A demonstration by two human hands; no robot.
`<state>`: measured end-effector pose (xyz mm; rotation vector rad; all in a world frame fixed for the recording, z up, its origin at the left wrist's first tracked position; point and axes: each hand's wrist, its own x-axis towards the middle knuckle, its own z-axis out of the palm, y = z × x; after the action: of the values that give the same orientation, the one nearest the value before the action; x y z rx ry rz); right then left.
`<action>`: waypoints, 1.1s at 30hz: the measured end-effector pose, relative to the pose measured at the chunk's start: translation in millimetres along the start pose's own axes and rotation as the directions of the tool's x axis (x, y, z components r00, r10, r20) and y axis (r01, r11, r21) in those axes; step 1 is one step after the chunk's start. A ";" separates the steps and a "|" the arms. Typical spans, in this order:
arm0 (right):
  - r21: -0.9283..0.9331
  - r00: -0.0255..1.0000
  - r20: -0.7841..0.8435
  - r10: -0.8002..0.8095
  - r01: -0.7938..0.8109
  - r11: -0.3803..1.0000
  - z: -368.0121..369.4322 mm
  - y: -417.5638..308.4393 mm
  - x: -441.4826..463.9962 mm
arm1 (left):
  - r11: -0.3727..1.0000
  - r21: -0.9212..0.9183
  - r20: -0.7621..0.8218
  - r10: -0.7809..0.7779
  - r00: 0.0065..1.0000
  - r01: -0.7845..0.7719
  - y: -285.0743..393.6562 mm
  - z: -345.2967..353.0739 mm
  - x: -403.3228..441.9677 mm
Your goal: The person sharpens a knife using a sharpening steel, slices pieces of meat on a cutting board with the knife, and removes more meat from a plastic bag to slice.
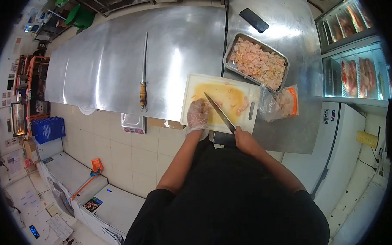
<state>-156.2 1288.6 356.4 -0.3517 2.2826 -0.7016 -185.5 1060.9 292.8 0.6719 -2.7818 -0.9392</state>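
Observation:
My right hand [246, 141] is bare and closed around the handle of a long kitchen knife [221, 113]. Its blade slants up and left across a white cutting board [190, 88]. In a clear plastic glove, my left hand [197, 115] rests on the board's left part, fingers curled down beside the blade tip. They press on a pale pink piece of raw meat [211, 104], mostly hidden under fingers and knife. Yellowish liquid and small meat scraps [244, 105] lie on the board.
A metal tray [227, 59] of cut raw meat stands behind the board. Right of it sits a plastic bag of meat [283, 103]. A phone [254, 20] lies further back; a sharpening steel [144, 73] lies to the left. A glass-door fridge [357, 70] stands at right.

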 end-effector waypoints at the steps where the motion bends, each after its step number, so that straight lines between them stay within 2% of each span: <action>1: -0.025 0.999 0.007 0.043 -0.043 0.999 0.7 -4.3 -0.7 | 0.990 -0.062 0.024 0.128 0.991 -0.127 0.6 1.3 4.3; 2: -0.050 0.996 0.012 0.086 -0.085 0.995 2.3 -7.9 -0.7 | 0.960 -0.128 0.037 0.257 0.966 -0.250 1.4 2.6 8.9; 3: -0.052 0.995 0.018 0.096 -0.095 0.994 8.2 -8.2 0.7 | 0.960 -0.135 0.046 0.252 0.967 -0.244 3.5 2.9 11.8; 5: -0.055 0.992 -0.025 0.123 -0.125 0.991 21.4 -6.9 5.3 | 0.986 -0.080 0.180 0.159 0.971 -0.146 7.8 3.2 17.7; 6: -0.050 0.993 -0.064 0.101 -0.104 0.993 22.8 -13.0 10.9 | 0.987 -0.088 0.186 0.149 0.971 -0.134 5.1 5.3 18.0; 8: -0.051 0.992 -0.094 0.083 -0.088 0.995 25.0 -36.1 43.9 | 0.975 -0.080 0.209 0.220 0.953 -0.208 -4.5 8.8 18.8; 9: -0.040 0.981 -0.186 0.061 -0.070 0.997 24.8 -52.2 71.3 | 0.977 -0.086 0.218 0.212 0.953 -0.197 -8.6 10.6 19.5; 11: -0.028 0.932 -0.363 0.010 -0.021 0.999 24.0 -72.5 108.2 | 0.946 -0.072 0.265 0.324 0.908 -0.316 -16.2 11.5 22.6; 13: -0.043 0.941 -0.339 0.018 -0.034 0.998 22.8 -74.3 118.4 | 0.926 -0.124 0.290 0.379 0.879 -0.358 -24.0 4.4 29.9; 15: -0.067 0.941 -0.337 0.018 -0.043 0.997 17.8 -70.4 122.9 | 0.841 -0.345 0.326 0.523 0.788 -0.416 -29.9 2.2 42.4; 16: -0.047 0.945 -0.328 0.008 -0.025 0.999 20.3 -61.1 112.6 | 0.836 -0.352 0.316 0.530 0.787 -0.421 -27.0 1.5 44.6; 18: -0.035 0.953 -0.300 0.039 -0.052 0.998 28.6 -42.3 81.9 | 0.891 -0.338 0.242 0.393 0.887 -0.302 -23.2 -0.3 44.0; 21: -0.053 0.959 -0.261 0.108 -0.126 0.991 41.4 -28.7 36.7 | 0.873 -0.338 0.179 0.425 0.887 -0.351 -7.4 0.5 40.3; 23: -0.044 0.955 -0.249 0.161 -0.177 0.983 47.6 -26.2 30.4 | 0.888 -0.297 0.220 0.422 0.879 -0.352 -4.6 3.0 39.7; 25: -0.047 0.956 -0.276 0.103 -0.121 0.992 42.2 -35.7 45.8 | 0.899 -0.256 0.261 0.419 0.870 -0.356 -0.1 8.1 40.1; 28: -0.053 0.939 -0.328 0.100 -0.124 0.991 27.2 -61.1 95.4 | 0.923 -0.122 0.323 0.383 0.865 -0.364 -1.9 12.7 40.1; 31: -0.050 0.926 -0.373 0.058 -0.082 0.995 15.7 -75.2 131.0 | 0.898 -0.214 0.312 0.435 0.845 -0.384 -6.6 13.2 36.5; 33: -0.062 0.914 -0.404 0.031 -0.061 0.996 5.9 -74.6 138.6 | 0.885 -0.187 0.283 0.465 0.839 -0.427 -10.2 15.3 37.0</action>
<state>-246.8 1165.3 319.0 -0.1975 2.7043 -0.7189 -218.7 1045.4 273.7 -0.1754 -2.9136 -1.1726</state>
